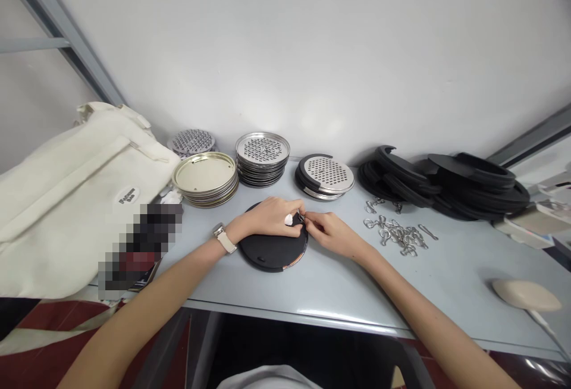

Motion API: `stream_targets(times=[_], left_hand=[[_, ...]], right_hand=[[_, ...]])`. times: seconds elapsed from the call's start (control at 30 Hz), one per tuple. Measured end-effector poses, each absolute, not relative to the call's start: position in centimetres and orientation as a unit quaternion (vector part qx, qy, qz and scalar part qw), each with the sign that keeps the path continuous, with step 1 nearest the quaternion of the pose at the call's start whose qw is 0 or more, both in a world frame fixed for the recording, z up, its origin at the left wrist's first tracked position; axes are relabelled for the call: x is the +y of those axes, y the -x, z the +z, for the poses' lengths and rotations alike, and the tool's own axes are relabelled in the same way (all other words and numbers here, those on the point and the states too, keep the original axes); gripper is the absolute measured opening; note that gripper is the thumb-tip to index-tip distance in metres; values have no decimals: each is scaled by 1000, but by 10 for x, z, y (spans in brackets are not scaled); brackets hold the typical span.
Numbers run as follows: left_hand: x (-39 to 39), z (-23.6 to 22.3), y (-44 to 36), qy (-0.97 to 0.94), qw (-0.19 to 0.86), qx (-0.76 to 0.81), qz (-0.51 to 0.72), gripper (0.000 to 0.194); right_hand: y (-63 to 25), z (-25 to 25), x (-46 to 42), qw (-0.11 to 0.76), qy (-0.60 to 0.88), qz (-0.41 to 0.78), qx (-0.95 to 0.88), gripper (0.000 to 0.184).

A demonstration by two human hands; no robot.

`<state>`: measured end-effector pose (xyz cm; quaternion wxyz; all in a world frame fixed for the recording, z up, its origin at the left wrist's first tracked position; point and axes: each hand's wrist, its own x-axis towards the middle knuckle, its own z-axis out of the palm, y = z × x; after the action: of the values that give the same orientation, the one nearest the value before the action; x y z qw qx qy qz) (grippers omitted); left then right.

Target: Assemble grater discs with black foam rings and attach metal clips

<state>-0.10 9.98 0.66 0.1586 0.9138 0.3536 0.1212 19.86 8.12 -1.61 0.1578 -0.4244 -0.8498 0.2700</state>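
- Grey table point(339, 285) under everything in hand.
- Cream bag point(89, 181) at the table's left end.
- Black curved pieces point(473, 190) piled at the back right.
- Black disc point(272, 252) flat on the table, in front of the person — partly covered by the left hand.
- Left hand point(274, 215) palm down over the disc; whether its fingers grip, I cannot tell.
- Right hand point(328, 233) at the disc's edge — fingertips together on a small metal piece point(301, 216).
- Loose metal clips point(401, 235) right of it.
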Motion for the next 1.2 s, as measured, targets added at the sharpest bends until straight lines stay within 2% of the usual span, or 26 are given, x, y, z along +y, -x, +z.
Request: stream_targets(times=[0.3, 1.2], left_hand=[[100, 6, 2, -925, 141, 333, 118, 16], [101, 3, 1, -922, 137, 343, 120, 21]], right_hand=[[-199, -15, 81, 158, 416, 251, -860, 24], [-198, -18, 81, 150, 421, 224, -866, 25]])
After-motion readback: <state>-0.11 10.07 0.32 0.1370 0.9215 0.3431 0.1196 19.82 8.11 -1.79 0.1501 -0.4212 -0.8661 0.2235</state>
